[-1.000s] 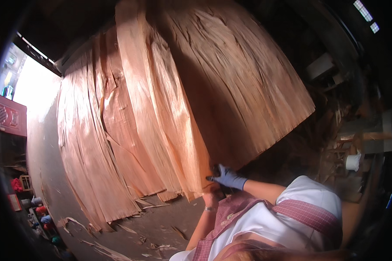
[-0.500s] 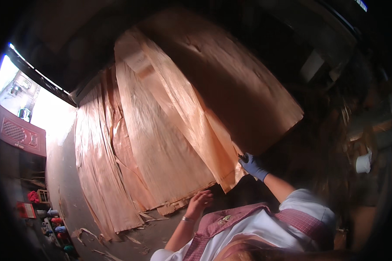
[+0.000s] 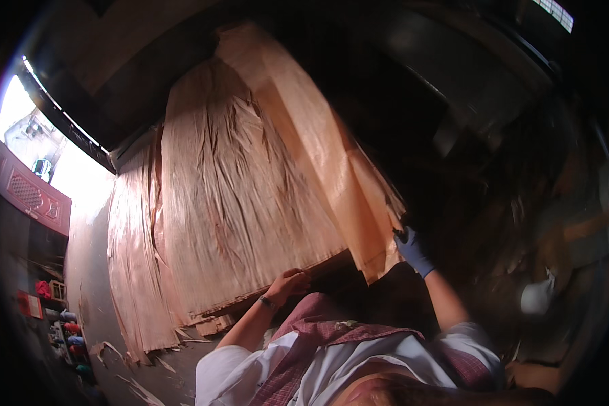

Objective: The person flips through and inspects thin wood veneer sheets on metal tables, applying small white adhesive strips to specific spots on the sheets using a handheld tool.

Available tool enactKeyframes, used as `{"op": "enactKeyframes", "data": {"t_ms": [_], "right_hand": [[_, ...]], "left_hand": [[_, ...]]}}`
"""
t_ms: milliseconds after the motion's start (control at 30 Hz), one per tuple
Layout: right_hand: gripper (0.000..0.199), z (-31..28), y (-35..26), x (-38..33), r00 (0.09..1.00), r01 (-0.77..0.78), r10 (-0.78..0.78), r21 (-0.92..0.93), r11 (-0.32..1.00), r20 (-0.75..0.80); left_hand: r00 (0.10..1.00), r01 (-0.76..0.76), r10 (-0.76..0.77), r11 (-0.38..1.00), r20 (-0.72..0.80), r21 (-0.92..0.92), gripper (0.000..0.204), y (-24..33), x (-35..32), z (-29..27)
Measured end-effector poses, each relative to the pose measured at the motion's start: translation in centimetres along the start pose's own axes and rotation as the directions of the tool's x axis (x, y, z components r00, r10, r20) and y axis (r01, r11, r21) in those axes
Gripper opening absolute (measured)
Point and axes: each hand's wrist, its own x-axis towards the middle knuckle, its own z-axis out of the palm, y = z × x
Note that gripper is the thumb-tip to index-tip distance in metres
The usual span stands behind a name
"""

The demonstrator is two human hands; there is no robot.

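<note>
A large thin sheet of reddish-brown wood veneer (image 3: 250, 196) is held up in front of me, wrinkled and folded over along its right side. My left hand (image 3: 287, 284), bare with a band at the wrist, grips the sheet's lower edge near the middle. My right hand (image 3: 413, 250), in a blue glove, holds the folded right edge (image 3: 358, 203) of the sheet. More veneer sheets (image 3: 132, 271) lie spread on the ground behind and to the left.
A dark roof and beams (image 3: 453, 101) hang overhead. Bright daylight enters at the far left by a red lattice wall (image 3: 30, 196). Small coloured things (image 3: 64, 325) stand at the lower left. Dark clutter with a white object (image 3: 538, 294) fills the right.
The veneer sheet has swung from a slant to more upright and folded over to the right. My left hand has moved onto its lower edge; my right hand has shifted right with the fold.
</note>
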Motion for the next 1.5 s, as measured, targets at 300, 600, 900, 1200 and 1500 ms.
{"op": "enactKeyframes", "data": {"t_ms": [300,600,900,1200,1500], "right_hand": [[0.027,-18.5,14.6,17.6,0.964,0.093,-0.157,-0.278,0.956,-0.217],[0.034,-36.5,23.3,36.5,0.988,-0.126,0.093,-0.301,0.945,-0.121],[0.082,-45.1,43.6,51.9,0.915,-0.384,0.368,0.08,0.92,0.167],[0.049,-55.7,59.2,56.7,0.832,-0.402,0.114,0.45,0.797,0.543],[0.045,-55.6,58.2,76.4,0.831,-0.4,0.135,0.412,0.819,0.539]], "left_hand": [[0.999,-0.011,0.011,1.0,-0.033,0.003,0.036,7.3,19.6,14.3],[0.982,-0.168,0.154,0.975,0.106,0.144,0.036,21.3,36.6,34.9],[0.968,-0.172,0.169,0.985,-0.185,0.002,0.029,24.6,47.4,51.8],[0.991,-0.102,0.102,0.995,-0.086,0.009,0.028,28.9,57.8,69.4],[0.76,-0.341,0.501,0.85,-0.415,0.402,0.06,34.2,78.0,74.3]]}}
